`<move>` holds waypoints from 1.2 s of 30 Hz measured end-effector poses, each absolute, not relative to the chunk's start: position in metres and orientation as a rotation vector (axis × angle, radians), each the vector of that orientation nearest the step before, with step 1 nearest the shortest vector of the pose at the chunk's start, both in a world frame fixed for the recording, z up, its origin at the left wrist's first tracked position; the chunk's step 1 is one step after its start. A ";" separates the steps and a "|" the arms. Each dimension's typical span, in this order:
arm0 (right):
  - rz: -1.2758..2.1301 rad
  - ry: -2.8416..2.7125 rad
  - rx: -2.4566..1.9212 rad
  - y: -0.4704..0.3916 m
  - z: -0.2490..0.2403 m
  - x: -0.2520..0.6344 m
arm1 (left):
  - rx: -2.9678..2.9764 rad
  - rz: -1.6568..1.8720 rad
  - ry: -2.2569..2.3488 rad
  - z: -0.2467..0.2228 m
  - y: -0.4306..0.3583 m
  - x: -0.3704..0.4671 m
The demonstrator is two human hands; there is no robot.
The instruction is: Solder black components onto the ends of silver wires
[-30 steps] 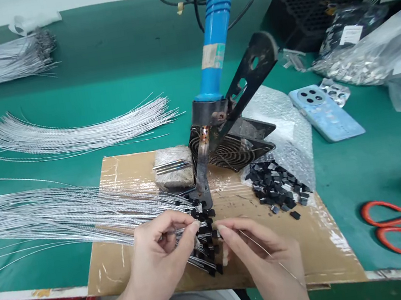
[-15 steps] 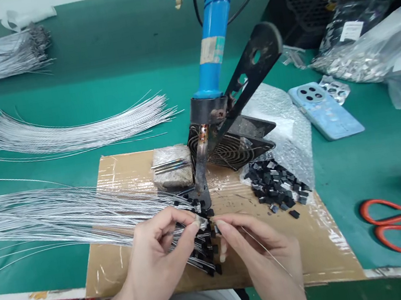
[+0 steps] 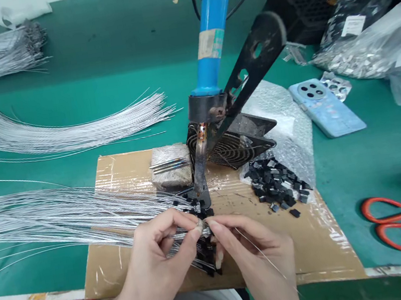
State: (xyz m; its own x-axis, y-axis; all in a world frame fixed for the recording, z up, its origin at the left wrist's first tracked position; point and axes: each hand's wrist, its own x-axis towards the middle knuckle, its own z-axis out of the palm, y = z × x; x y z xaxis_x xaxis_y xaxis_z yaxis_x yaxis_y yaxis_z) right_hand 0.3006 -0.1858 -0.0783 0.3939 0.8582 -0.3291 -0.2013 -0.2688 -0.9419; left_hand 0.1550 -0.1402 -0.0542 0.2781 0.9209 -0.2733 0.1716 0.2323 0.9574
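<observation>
My left hand (image 3: 165,262) is closed, thumb and forefinger pinching the ends of some thin white wires near the black connectors. Just right of it, my right hand (image 3: 256,247) pinches a small black piece at the wire ends, and a single thin wire (image 3: 260,253) runs back across its fingers. The fingertips of both hands nearly touch. White wires (image 3: 62,212) stretch to the left edge, with black connectors (image 3: 207,265) on their ends beneath my hands. Fingers partly hide the held parts.
A blue-handled hot tool (image 3: 208,57) on a black stand rises behind my hands. Black pieces (image 3: 278,183) lie on cardboard (image 3: 297,256). Further right are a phone (image 3: 326,107) and orange scissors (image 3: 398,225). Another wire bundle (image 3: 79,133) lies behind, left.
My right hand has moved slightly left, bringing its fingertips closer to my left hand's. The view has shifted a little.
</observation>
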 end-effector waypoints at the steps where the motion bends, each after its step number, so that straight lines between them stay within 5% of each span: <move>1: 1.150 -0.602 -1.490 -0.186 -0.078 0.300 | 1.237 0.734 1.187 -0.054 -0.140 0.155; 36: 0.819 -1.059 -1.514 -0.190 -0.080 0.317 | 1.365 0.675 1.339 -0.056 -0.123 0.163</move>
State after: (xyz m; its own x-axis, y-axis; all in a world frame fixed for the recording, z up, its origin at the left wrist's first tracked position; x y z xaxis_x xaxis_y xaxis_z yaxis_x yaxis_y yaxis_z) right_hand 0.3169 -0.1896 -0.0801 0.3706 0.9281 0.0358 0.1984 -0.0414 -0.9792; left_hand 0.1626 -0.1229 -0.0555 0.2116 0.9393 -0.2700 0.3418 0.1876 0.9208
